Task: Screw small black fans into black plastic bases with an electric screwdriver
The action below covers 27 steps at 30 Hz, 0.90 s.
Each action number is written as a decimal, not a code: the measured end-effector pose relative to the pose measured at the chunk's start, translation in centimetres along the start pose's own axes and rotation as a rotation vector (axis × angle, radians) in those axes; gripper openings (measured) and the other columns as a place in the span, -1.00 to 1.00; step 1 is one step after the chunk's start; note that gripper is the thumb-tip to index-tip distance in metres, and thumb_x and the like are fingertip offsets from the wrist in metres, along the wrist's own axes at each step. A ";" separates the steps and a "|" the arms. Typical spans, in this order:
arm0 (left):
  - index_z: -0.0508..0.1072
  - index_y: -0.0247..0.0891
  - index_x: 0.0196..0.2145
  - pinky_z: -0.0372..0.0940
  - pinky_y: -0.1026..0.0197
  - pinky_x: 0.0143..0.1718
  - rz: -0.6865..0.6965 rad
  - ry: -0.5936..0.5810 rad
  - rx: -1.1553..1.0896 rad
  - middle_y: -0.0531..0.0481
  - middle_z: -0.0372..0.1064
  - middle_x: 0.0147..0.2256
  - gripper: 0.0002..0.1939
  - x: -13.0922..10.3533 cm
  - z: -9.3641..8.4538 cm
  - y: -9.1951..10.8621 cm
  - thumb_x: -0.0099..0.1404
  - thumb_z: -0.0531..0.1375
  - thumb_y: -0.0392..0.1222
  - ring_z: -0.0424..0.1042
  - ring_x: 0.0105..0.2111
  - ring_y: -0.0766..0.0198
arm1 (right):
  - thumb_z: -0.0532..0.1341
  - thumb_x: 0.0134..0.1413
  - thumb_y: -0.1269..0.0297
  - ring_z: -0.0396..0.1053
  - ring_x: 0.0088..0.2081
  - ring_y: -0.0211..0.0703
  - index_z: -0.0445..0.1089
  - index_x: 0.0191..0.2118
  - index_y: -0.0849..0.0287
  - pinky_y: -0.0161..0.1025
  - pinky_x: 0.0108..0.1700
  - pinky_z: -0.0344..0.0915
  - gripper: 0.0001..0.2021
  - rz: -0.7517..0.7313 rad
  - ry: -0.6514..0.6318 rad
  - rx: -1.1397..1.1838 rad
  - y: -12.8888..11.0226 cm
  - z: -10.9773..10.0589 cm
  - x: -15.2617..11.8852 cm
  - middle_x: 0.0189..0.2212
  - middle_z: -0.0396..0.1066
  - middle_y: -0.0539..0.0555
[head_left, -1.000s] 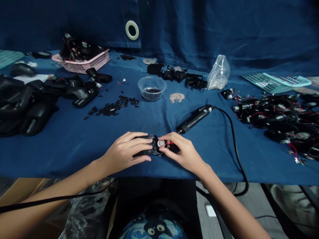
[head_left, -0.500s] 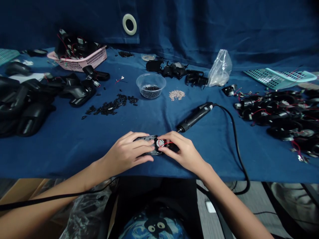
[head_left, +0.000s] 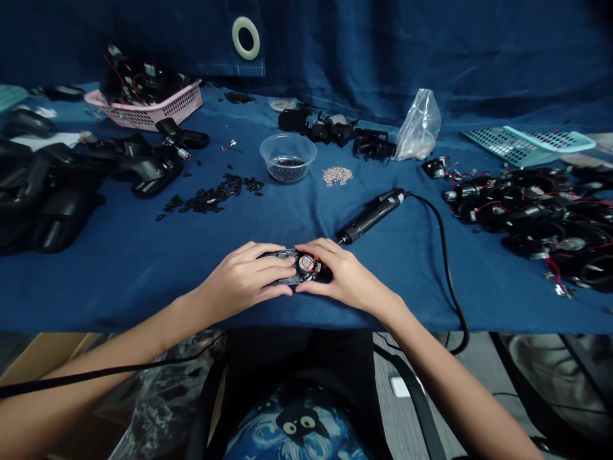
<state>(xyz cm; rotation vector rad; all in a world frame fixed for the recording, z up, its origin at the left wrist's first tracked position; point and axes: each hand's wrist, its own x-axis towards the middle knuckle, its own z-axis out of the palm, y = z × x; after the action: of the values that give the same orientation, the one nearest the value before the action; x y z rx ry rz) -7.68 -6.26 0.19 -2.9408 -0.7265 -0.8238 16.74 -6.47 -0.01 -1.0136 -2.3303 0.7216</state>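
Note:
A black plastic housing (head_left: 286, 271) lies on the blue cloth near the table's front edge, between my two hands. A round silver motor-like part (head_left: 306, 262) with a red wire sits in its right end. My left hand (head_left: 249, 273) wraps over the housing's left part, fingers lying across it. My right hand (head_left: 342, 273) grips the right end, with thumb and fingers on opposite edges around the round part. Just beyond my right hand lies a black electric screwdriver (head_left: 372, 216), its tip pointing toward the hand.
Ahead stand a clear bowl (head_left: 288, 158) of small black pieces and a pile of silver screws (head_left: 337, 176). Loose black parts (head_left: 213, 195) lie left of them. Black shells (head_left: 57, 198) fill the left; wired assemblies (head_left: 531, 217) fill the right. The screwdriver's cable (head_left: 445, 255) hangs over the front edge.
My right fingers have moved from pinching at the round part to holding the housing's edges. The red wire now lies looped over the round part. The camera view has shifted slightly.

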 end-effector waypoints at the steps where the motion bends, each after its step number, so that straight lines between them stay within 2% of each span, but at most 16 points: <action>1: 0.51 -0.25 -0.08 0.29 0.12 -0.06 0.002 0.004 0.003 -0.05 0.52 -0.06 -0.75 0.0 0.0 0.0 0.35 0.22 -0.11 0.41 0.03 0.14 | 0.27 0.05 -0.04 0.32 0.08 -0.06 0.27 0.17 0.19 -0.02 0.16 0.30 -0.37 -0.007 0.000 -0.002 0.0 0.0 0.1 0.03 0.35 0.18; 8: 0.52 -0.26 -0.09 0.32 0.12 -0.03 -0.017 0.009 -0.010 -0.04 0.53 -0.09 -0.75 0.0 0.0 0.1 0.34 0.22 -0.09 0.43 0.03 0.13 | 0.28 0.05 -0.02 0.30 0.11 -0.02 0.22 0.20 0.15 0.02 0.16 0.29 -0.36 0.005 -0.033 -0.030 -0.1 -0.2 -0.2 0.07 0.33 0.18; 15: 0.52 -0.26 -0.09 0.31 0.11 -0.01 -0.040 -0.001 -0.024 -0.06 0.52 -0.07 -0.74 -0.2 0.1 0.2 0.36 0.20 -0.07 0.41 0.04 0.13 | 0.30 0.07 0.05 0.30 0.11 0.03 0.21 0.17 0.23 0.04 0.12 0.31 -0.39 -0.034 -0.090 -0.129 0.0 -0.5 0.4 0.07 0.32 0.23; 18: 0.51 -0.26 -0.09 0.27 0.08 0.03 -0.057 -0.071 -0.031 -0.09 0.50 -0.04 -0.72 -0.1 -0.2 0.2 0.38 0.16 -0.05 0.37 0.07 0.11 | 0.30 0.04 0.02 0.30 0.11 0.05 0.22 0.17 0.21 0.07 0.13 0.29 -0.37 -0.038 -0.080 -0.135 -0.2 -0.3 0.3 0.06 0.33 0.24; 21: 0.50 -0.24 -0.13 0.21 0.06 0.07 -0.086 -0.185 -0.070 -0.08 0.48 -0.07 -0.72 0.9 -1.0 0.1 0.39 0.14 0.00 0.33 0.07 0.10 | 0.34 -0.05 -0.05 0.28 0.14 0.05 0.11 0.27 0.16 0.07 0.17 0.26 -0.19 0.014 -0.099 -0.076 -0.8 -0.9 0.0 0.13 0.28 0.24; 23: 0.48 -0.23 -0.13 0.19 0.07 0.06 -0.129 -0.222 -0.097 -0.07 0.46 -0.10 -0.74 2.0 -1.7 0.0 0.39 0.14 -0.01 0.32 0.05 0.11 | 0.35 -0.10 -0.11 0.30 0.13 0.01 -0.01 0.34 0.12 0.00 0.17 0.28 -0.07 0.074 -0.032 -0.005 -1.0 -1.9 -0.2 0.17 0.24 0.23; 24: 0.46 -0.22 -0.10 0.18 0.08 0.05 -0.143 -0.227 -0.110 -0.07 0.44 -0.09 -0.75 2.7 -1.9 0.0 0.39 0.14 -0.03 0.32 0.04 0.12 | 0.32 -0.08 -0.14 0.33 0.09 -0.01 -0.03 0.35 0.12 -0.03 0.14 0.30 -0.06 0.123 0.058 0.011 -1.0 -2.6 -0.3 0.16 0.26 0.23; 25: 0.45 -0.20 -0.05 0.18 0.09 0.04 -0.148 -0.235 -0.125 -0.07 0.42 -0.06 -0.75 3.4 -2.1 -0.1 0.39 0.14 -0.06 0.31 0.02 0.12 | 0.27 -0.03 -0.18 0.37 0.05 0.00 -0.03 0.34 0.14 -0.02 0.11 0.31 -0.10 0.206 0.177 -0.004 -0.8 -3.2 -0.4 0.10 0.31 0.24; 27: 0.41 -0.13 0.03 0.19 0.14 0.01 -0.118 -0.290 -0.168 -0.04 0.38 -0.02 -0.73 4.8 -2.2 -0.1 0.40 0.13 -0.13 0.33 -0.03 0.17 | 0.13 0.07 -0.26 0.42 -0.03 0.11 0.01 0.33 0.23 0.11 0.07 0.29 -0.14 0.473 0.412 -0.130 0.1 -4.4 -0.2 -0.06 0.41 0.30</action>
<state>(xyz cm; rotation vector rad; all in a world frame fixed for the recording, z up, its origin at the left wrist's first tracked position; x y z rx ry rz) -5.21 -4.34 4.39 -3.2381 -0.8933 -0.4879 19.60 -5.35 3.14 -1.6303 -1.8152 0.4702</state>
